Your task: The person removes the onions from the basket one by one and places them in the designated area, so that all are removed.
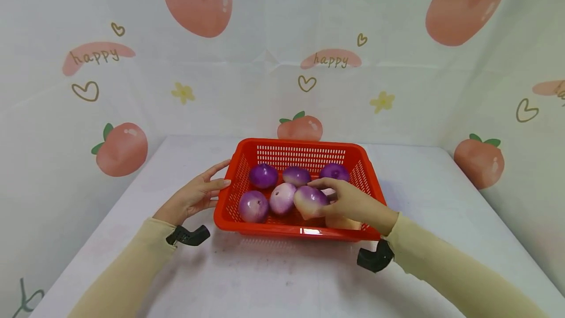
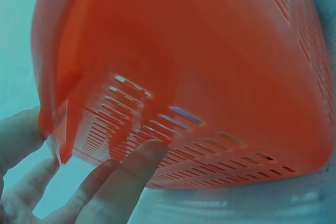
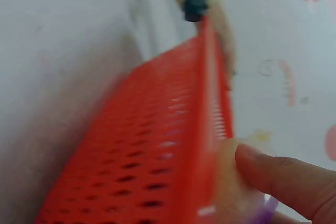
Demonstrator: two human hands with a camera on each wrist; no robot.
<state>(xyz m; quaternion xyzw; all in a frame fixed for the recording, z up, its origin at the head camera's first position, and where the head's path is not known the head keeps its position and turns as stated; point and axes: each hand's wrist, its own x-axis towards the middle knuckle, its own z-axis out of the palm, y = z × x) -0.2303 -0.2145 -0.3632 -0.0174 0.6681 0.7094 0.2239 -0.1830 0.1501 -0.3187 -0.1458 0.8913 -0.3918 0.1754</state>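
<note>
Tabletop (image 1: pixel 282 278) — right hand (image 1: pixel 353 203) (gripping onion (image 1: pixel 310 201)) partly hides others (image 1: pixel 343 223).

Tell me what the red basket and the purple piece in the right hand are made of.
Red basket: apparently moulded plastic, glossy; smooth, evenly slotted, with a bright highlight in front.
Purple piece: smooth, faintly shiny surface fading to cream; real produce or imitation, I can't tell.

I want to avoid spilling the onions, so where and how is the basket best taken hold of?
Likely by the rim at both short ends, one hand from the left, one from the right: the basket is longest sideways, its rim juts outward as a ledge, and the onions lie between.
</note>
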